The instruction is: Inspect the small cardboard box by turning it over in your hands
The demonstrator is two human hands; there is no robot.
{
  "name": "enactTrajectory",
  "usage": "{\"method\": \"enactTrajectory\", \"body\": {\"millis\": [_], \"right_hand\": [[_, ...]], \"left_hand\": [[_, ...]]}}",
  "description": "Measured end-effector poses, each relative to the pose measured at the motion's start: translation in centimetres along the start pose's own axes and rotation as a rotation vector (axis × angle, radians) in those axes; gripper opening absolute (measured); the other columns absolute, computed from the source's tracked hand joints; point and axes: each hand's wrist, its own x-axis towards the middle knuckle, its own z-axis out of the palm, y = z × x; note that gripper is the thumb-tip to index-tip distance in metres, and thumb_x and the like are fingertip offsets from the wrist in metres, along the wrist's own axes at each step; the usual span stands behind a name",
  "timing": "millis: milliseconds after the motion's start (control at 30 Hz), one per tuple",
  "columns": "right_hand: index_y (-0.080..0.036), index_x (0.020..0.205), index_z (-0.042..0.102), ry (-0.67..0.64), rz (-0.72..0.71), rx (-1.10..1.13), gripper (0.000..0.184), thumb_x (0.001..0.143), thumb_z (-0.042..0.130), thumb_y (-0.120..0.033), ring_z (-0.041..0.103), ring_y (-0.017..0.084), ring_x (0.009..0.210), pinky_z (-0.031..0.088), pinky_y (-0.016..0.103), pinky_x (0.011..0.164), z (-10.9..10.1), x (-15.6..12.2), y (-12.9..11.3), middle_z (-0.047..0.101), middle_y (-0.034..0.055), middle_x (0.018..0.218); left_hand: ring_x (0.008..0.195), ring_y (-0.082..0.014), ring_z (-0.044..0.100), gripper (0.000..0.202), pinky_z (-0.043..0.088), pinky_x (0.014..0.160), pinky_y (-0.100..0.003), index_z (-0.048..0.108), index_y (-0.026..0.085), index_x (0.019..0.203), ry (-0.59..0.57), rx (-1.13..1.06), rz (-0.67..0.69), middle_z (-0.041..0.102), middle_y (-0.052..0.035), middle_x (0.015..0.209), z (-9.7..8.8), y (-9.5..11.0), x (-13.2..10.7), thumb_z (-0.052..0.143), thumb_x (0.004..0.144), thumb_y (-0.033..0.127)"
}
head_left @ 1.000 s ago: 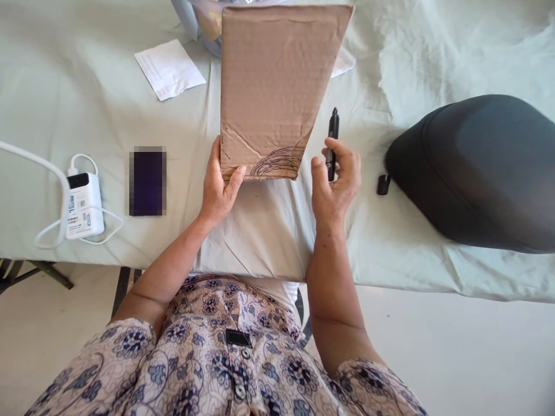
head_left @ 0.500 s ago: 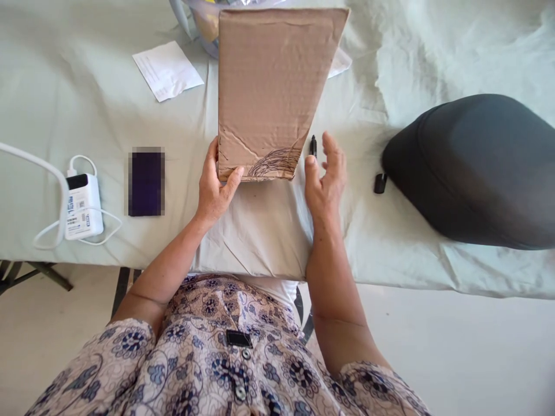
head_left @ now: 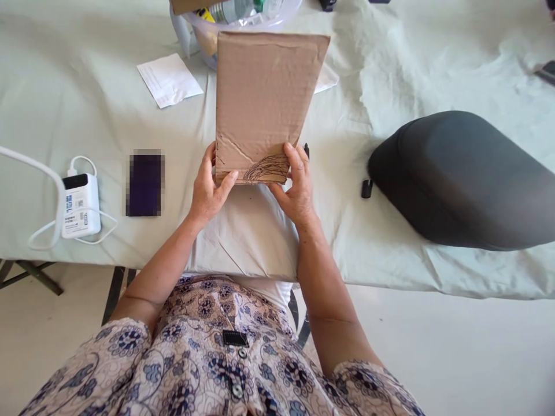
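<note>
My left hand (head_left: 208,188) and right hand (head_left: 295,188) pinch the lower corners of a flat brown cardboard sheet with dark scribbles (head_left: 262,104), tilted up over the pale green tablecloth (head_left: 65,104). It hides most of a black marker (head_left: 306,150) and a clear plastic tub (head_left: 243,20), whose contents blur together.

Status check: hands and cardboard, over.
Left hand and right hand grip cardboard at its lower corners. Sheet tilted up off table. Marker behind right fingers.
</note>
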Motion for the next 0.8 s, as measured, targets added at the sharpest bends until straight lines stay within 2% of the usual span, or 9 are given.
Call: {"method": "enactTrajectory", "body": {"millis": [67,133,233,300,400,500,600,700,800], "right_hand": [[-0.038,0.168,0.026,0.006,0.004,0.000,0.076,0.100,0.055,-0.058,0.038,0.037,0.163,0.063,0.056,0.108,0.2,0.0,0.0,0.035,0.0108,0.175],[-0.038,0.167,0.027,0.014,-0.004,0.004,0.075,0.100,0.055,-0.054,0.039,0.035,0.163,0.065,0.053,0.105,0.3,0.0,0.0,0.036,0.0099,0.175],[-0.037,0.167,0.028,0.025,-0.006,0.011,0.073,0.100,0.055,-0.049,0.036,0.033,0.165,0.066,0.048,0.103,0.5,0.0,-0.1,0.038,0.0091,0.174],[-0.037,0.167,0.029,0.034,-0.003,0.008,0.073,0.099,0.056,-0.046,0.038,0.032,0.163,0.067,0.046,0.101,0.6,0.1,-0.1,0.039,0.0090,0.174],[-0.038,0.166,0.030,0.054,-0.014,0.011,0.073,0.099,0.057,-0.043,0.043,0.030,0.160,0.068,0.043,0.098,0.7,0.1,-0.1,0.039,0.0080,0.173],[-0.039,0.166,0.030,0.053,-0.010,0.020,0.074,0.098,0.058,-0.044,0.040,0.031,0.162,0.068,0.041,0.098,0.7,0.1,-0.1,0.038,0.0071,0.174],[-0.037,0.166,0.031,0.053,-0.011,0.017,0.074,0.098,0.058,-0.044,0.040,0.031,0.162,0.068,0.040,0.096,0.7,0.1,-0.1,0.038,0.0083,0.174],[-0.036,0.166,0.031,0.060,-0.020,0.006,0.074,0.097,0.058,-0.042,0.043,0.031,0.160,0.067,0.040,0.095,0.6,0.1,-0.3,0.039,0.0099,0.173],[-0.035,0.165,0.032,0.058,-0.006,-0.014,0.074,0.096,0.059,-0.041,0.043,0.032,0.160,0.068,0.042,0.095,0.5,0.1,-0.5,0.041,0.0108,0.172]], "left_hand": [[0.150,-0.0300,0.056,0.082,0.046,0.125,-0.044,0.041,0.020,0.158,-0.028,0.082,-0.019,0.056,-0.0185,0.161,-1.4,0.4,-0.1,0.056,0.097,0.073],[0.147,-0.0302,0.060,0.075,0.048,0.124,-0.045,0.047,0.021,0.155,0.001,0.213,-0.044,0.060,-0.0171,0.158,-3.5,0.6,-0.5,0.058,0.098,0.068],[0.149,-0.0319,0.057,0.062,0.042,0.129,-0.048,0.054,0.019,0.150,0.141,0.482,-0.118,0.061,-0.0166,0.156,-7.2,0.5,-1.4,0.063,0.097,0.050],[0.151,-0.0364,0.054,0.060,0.036,0.133,-0.055,0.053,0.014,0.151,0.249,0.657,-0.224,0.060,-0.0202,0.156,-9.5,0.3,-2.2,0.063,0.095,0.035],[0.154,-0.0439,0.048,0.066,0.032,0.131,-0.066,0.047,0.007,0.155,0.337,0.863,-0.391,0.056,-0.0281,0.157,-12.1,0.3,-3.5,0.061,0.095,0.031],[0.154,-0.0489,0.046,0.071,0.035,0.128,-0.069,0.045,-0.001,0.155,0.313,0.979,-0.572,0.053,-0.0361,0.156,-13.2,0.5,-4.5,0.060,0.098,0.039],[0.152,-0.0494,0.047,0.062,0.037,0.126,-0.067,0.056,-0.002,0.143,0.271,1.029,-0.681,0.057,-0.0363,0.151,-13.3,0.9,-4.9,0.058,0.099,0.043],[0.150,-0.0497,0.048,0.044,0.037,0.124,-0.070,0.066,0.006,0.123,0.250,1.030,-0.684,0.062,-0.0317,0.146,-13.2,0.7,-4.9,0.057,0.098,0.041],[0.147,-0.0478,0.051,0.030,0.036,0.124,-0.069,0.067,0.016,0.108,0.291,0.901,-0.610,0.066,-0.0264,0.140,-13.5,-0.5,-5.0,0.057,0.096,0.042]]}}
